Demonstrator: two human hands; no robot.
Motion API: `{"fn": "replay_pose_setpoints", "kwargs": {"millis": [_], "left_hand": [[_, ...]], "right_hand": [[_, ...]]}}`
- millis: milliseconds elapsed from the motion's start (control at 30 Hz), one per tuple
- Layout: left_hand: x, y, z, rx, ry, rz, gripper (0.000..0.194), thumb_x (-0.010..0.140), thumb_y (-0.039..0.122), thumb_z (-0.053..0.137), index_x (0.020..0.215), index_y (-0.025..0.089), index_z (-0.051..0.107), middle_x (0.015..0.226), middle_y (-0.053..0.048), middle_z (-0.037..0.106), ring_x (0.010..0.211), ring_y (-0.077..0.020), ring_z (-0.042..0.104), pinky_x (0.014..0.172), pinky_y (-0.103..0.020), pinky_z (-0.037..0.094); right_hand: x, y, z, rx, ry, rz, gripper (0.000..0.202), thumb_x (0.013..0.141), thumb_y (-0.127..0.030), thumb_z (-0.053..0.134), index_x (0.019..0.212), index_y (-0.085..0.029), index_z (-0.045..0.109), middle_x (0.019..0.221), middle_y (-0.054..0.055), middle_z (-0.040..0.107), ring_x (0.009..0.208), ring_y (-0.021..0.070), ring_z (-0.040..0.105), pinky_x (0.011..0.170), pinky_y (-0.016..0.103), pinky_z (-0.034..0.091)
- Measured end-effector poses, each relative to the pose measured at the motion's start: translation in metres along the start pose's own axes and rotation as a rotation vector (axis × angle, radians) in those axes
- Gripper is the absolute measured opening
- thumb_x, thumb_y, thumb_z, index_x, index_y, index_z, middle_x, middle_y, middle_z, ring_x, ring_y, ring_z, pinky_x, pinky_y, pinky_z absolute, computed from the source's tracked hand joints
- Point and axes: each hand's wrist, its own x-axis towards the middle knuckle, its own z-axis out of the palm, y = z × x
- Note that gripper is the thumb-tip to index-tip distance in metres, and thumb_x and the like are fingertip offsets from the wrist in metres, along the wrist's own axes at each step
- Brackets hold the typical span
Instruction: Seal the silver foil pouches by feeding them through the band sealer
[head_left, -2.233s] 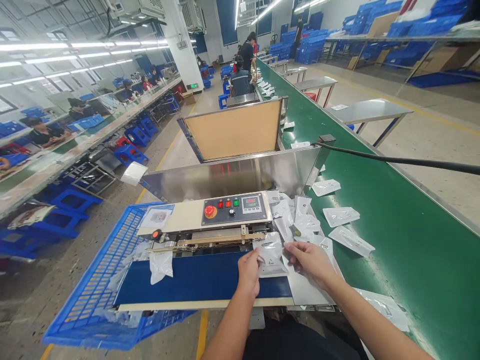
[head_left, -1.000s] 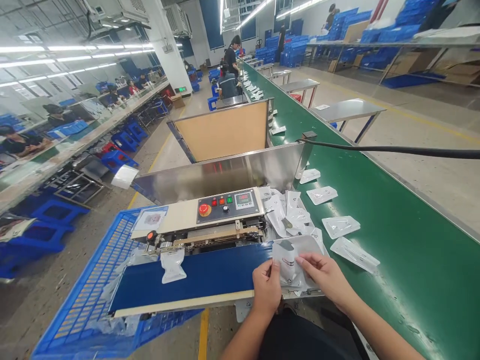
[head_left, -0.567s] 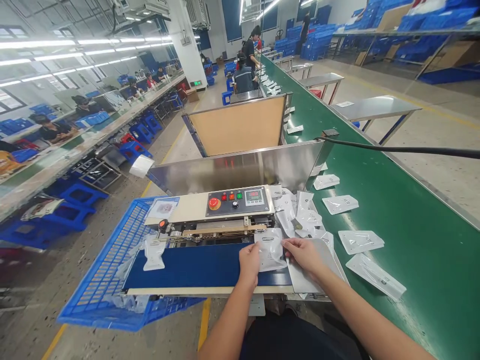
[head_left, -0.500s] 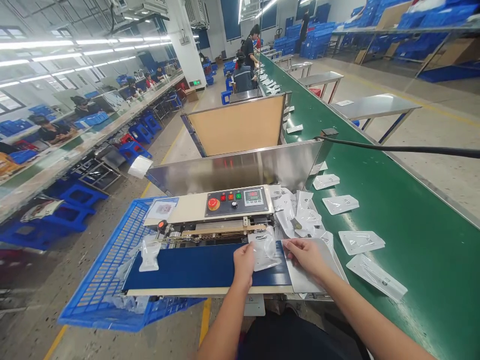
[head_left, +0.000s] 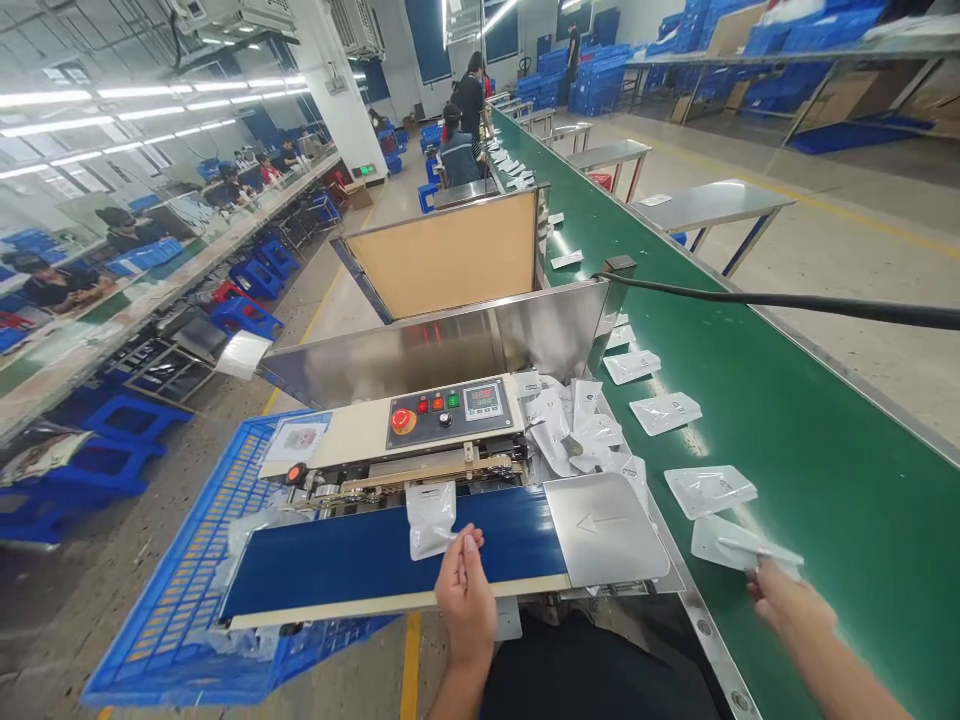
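Head view: one pouch (head_left: 429, 525) is riding along the sealing machine (head_left: 356, 432); your left hand (head_left: 466, 600) is closing narrowly beside it, grip unclear. Right of the machine, your right hand (head_left: 796, 605) is pinching another pouch (head_left: 750, 548); loose pouches (head_left: 666, 412) are remaining there, others lying in the basket (head_left: 131, 655) leftward.

The sealing machine (head_left: 345, 436) is cream with a black control panel (head_left: 448, 411) bearing red and green buttons. Its belt (head_left: 337, 548) is plain dark blue, the long conveyor (head_left: 795, 430) solid green, the pouches (head_left: 666, 412) white with dark printing, and the slatted basket (head_left: 180, 560) bright blue.

A white pouch (head_left: 431, 522) lies on the blue belt (head_left: 330, 565), another pouch (head_left: 750, 547) tilts over the green belt (head_left: 847, 480).
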Motion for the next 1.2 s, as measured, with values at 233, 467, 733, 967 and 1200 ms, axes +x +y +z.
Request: {"fn": "replay_pose_setpoints", "kwargs": {"millis": [233, 467, 733, 967, 1200], "left_hand": [[-0.003, 0.028, 0.067, 0.047, -0.406, 0.297, 0.044, 0.107, 0.054, 0.058, 0.111, 0.018, 0.085, 0.095, -0.013, 0.084, 0.079, -0.0237, 0.078, 0.075, -0.035, 0.065], [-0.015, 0.055, 0.111, 0.018, -0.623, 0.363, 0.047, 0.104, 0.056, 0.061, 0.12, 0.019, 0.085, 0.123, -0.017, 0.082, 0.117, -0.0337, 0.075, 0.109, -0.044, 0.056], [0.009, 0.018, 0.102, -0.011, -0.449, -0.017, 0.057, 0.095, 0.063, 0.064, 0.077, 0.012, 0.082, 0.072, -0.007, 0.074, 0.068, -0.0205, 0.061, 0.065, -0.027, 0.048], [0.046, -0.011, 0.081, -0.125, -0.23, -0.301, 0.063, 0.076, 0.069, 0.081, 0.091, 0.008, 0.086, 0.077, -0.011, 0.078, 0.07, -0.0239, 0.068, 0.063, -0.03, 0.052], [0.059, -0.018, 0.019, -0.16, -0.161, -0.285, 0.075, 0.079, 0.073, 0.084, 0.121, 0.011, 0.082, 0.109, -0.018, 0.083, 0.103, -0.0334, 0.078, 0.086, -0.039, 0.063]], "right_hand": [[-0.028, -0.069, -0.031, -0.13, -0.005, -0.284, 0.03, 0.079, -0.055, 0.066, 0.088, -0.028, 0.075, 0.075, 0.012, 0.077, 0.066, 0.0328, 0.07, 0.067, 0.049, 0.057], [-0.113, -0.161, -0.011, 0.079, -0.576, -0.754, 0.039, 0.099, -0.06, 0.057, 0.093, -0.027, 0.077, 0.093, 0.008, 0.079, 0.085, 0.0244, 0.071, 0.08, 0.034, 0.059], [-0.118, -0.162, 0.051, 0.414, -0.735, -0.021, 0.064, 0.062, -0.063, 0.093, 0.1, -0.022, 0.063, 0.059, -0.007, 0.059, 0.048, 0.0113, 0.045, 0.049, 0.025, 0.037], [-0.14, -0.193, 0.116, 0.378, -0.881, 0.063, 0.058, 0.057, -0.057, 0.095, 0.084, -0.024, 0.056, 0.053, -0.007, 0.058, 0.045, 0.01, 0.046, 0.045, 0.023, 0.033], [-0.098, -0.138, 0.06, 0.155, -0.527, -0.135, 0.056, 0.072, -0.073, 0.075, 0.09, -0.02, 0.075, 0.086, 0.013, 0.081, 0.066, 0.0236, 0.066, 0.064, 0.037, 0.05]]}}
